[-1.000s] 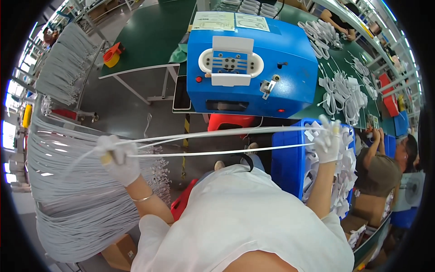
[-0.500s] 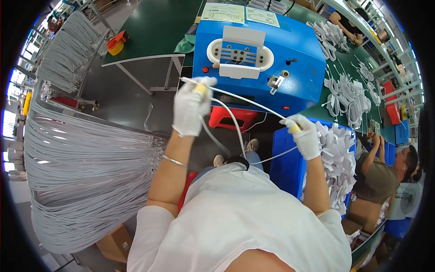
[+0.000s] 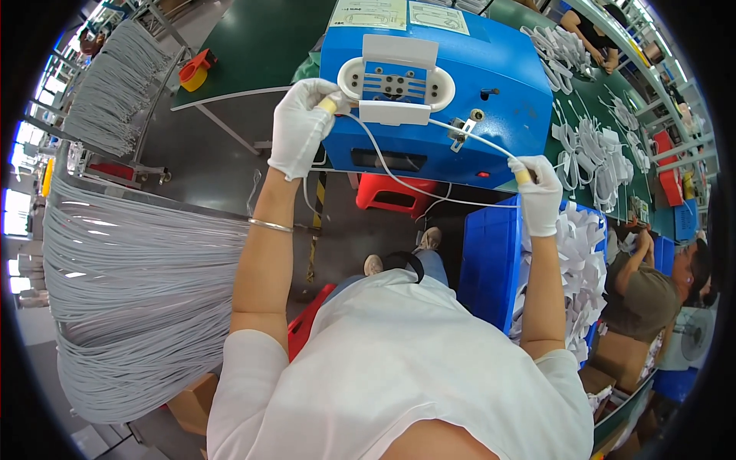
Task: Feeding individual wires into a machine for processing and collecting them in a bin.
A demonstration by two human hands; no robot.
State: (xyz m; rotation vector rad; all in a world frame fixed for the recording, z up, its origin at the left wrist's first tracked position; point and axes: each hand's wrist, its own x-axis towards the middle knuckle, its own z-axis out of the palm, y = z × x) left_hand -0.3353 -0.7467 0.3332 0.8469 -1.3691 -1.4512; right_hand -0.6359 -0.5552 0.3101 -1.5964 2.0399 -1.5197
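Head view shows my left hand and right hand each clamped on the white cable before the blue machine, spread wide seemingly to keep the upper span controlled above drooping slack.

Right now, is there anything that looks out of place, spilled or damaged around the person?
Nothing looks spilled or damaged. One small oddity: a thin pale strand seems to lie loose on the dark floor, apart from the grey cable bundle. The white cable bends between the left hand and right hand, but both hold it.
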